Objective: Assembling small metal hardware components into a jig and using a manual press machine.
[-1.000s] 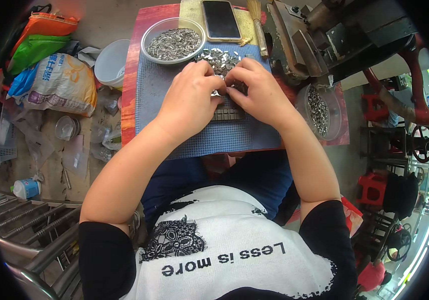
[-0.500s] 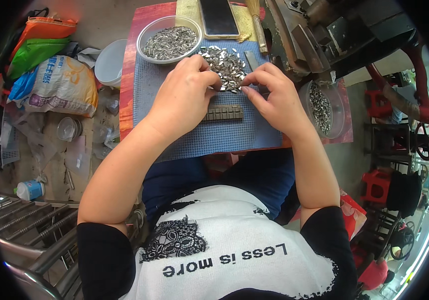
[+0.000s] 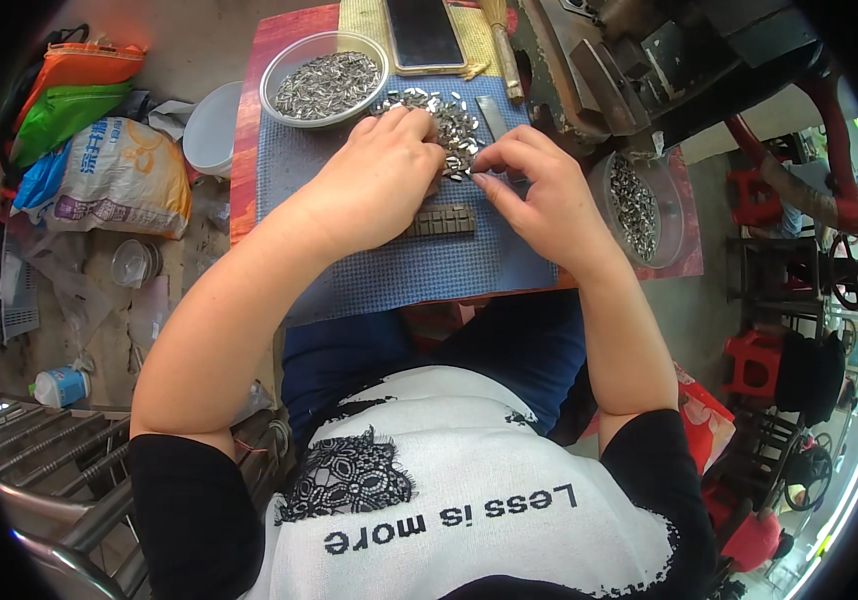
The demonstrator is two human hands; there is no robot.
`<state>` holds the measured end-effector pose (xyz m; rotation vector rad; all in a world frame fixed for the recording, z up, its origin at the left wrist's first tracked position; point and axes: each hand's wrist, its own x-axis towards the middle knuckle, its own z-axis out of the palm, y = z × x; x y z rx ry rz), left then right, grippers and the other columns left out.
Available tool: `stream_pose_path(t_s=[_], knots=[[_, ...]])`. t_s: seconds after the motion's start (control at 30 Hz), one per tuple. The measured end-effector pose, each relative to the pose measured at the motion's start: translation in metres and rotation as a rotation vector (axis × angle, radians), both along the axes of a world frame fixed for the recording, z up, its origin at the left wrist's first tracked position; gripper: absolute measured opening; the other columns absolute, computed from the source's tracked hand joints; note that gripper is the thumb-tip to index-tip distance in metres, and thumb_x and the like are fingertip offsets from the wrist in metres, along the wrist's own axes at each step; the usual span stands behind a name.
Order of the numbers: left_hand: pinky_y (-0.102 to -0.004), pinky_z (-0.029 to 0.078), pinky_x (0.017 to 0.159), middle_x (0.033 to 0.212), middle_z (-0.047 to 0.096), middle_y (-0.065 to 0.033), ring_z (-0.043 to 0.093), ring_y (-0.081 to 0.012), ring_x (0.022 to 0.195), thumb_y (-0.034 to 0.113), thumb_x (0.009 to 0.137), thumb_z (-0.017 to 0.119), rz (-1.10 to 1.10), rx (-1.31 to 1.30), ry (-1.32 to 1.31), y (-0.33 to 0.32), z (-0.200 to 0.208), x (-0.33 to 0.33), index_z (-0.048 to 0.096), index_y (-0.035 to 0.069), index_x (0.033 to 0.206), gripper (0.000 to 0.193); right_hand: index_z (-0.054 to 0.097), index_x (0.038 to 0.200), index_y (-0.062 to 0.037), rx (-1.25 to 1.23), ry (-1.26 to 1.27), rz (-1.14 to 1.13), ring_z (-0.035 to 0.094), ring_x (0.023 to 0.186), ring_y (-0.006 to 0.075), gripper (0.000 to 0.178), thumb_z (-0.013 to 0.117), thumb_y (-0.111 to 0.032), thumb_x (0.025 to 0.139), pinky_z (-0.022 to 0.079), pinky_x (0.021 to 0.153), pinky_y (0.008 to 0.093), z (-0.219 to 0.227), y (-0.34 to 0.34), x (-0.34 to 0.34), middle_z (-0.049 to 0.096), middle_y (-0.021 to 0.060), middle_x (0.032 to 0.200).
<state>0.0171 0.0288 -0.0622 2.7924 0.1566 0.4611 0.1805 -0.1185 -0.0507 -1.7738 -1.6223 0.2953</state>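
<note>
Small shiny metal pieces lie in a loose pile on a blue textured mat. Over the pile's left side, my left hand is closed, its fingers curled downward and their tips hidden. My right hand is at the pile's right edge, thumb and forefinger pinched together; anything between them is too small to make out. Just below the left hand lies a dark slotted metal block, partly covered by that hand. A flat metal strip lies beyond the right fingers.
A clear bowl full of metal pieces stands at the far left of the table, beside a phone and a brush. Another bowl of pieces is at the right, below dark machinery. Sacks lie on the left floor.
My left hand has moved rightward over the pile, its fingers now curled further down among the pieces. The right hand stays pinched at the pile's edge. The whole view has shifted slightly.
</note>
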Motion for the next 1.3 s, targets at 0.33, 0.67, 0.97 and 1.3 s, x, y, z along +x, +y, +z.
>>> stream_pose_path(t_s=[0.33,0.67,0.97,1.3], knots=[[-0.0404,0.046,0.092,0.101,0.061,-0.0118,0.058,-0.0298,0.104,0.007,0.078,0.070,0.002,-0.189,0.039,0.001,0.006,-0.002,0.074,0.006,0.081,0.005,0.068,0.097,0.0001,0.003,-0.034,0.015,0.062,0.082,0.0223,0.013,0.070,-0.007,0.086,0.049,0.073,0.0311,0.008,0.002,0.002,0.062,0.0090,0.091],[-0.0391,0.046,0.092,0.106,0.059,-0.0130,0.057,-0.0322,0.104,0.003,0.080,0.069,-0.080,-0.110,-0.054,0.008,0.020,-0.017,0.065,0.000,0.092,0.012,0.070,0.096,-0.0032,-0.059,-0.038,0.175,0.064,0.089,0.0275,0.014,0.071,-0.003,0.082,0.052,0.079,0.0362,0.006,0.009,0.003,0.063,0.0099,0.092],[-0.0253,0.046,0.065,0.076,0.060,-0.0005,0.058,-0.0089,0.071,-0.003,0.082,0.068,0.699,-0.802,-0.161,0.026,-0.003,-0.180,0.064,0.000,0.090,0.009,0.070,0.094,-0.0020,-0.104,-0.102,0.289,0.063,0.090,0.0263,0.014,0.074,-0.002,0.081,0.052,0.079,0.0349,0.007,0.014,0.014,0.063,0.0092,0.092],[-0.0458,0.055,0.078,0.087,0.071,-0.0226,0.071,-0.0376,0.084,0.014,0.082,0.069,0.927,-0.391,0.930,-0.030,-0.235,-0.372,0.074,0.001,0.092,0.017,0.067,0.084,0.0008,-0.082,-0.284,0.275,0.060,0.089,0.0325,0.013,0.074,-0.009,0.081,0.049,0.079,0.0420,0.000,0.041,-0.014,0.061,0.0125,0.086]])
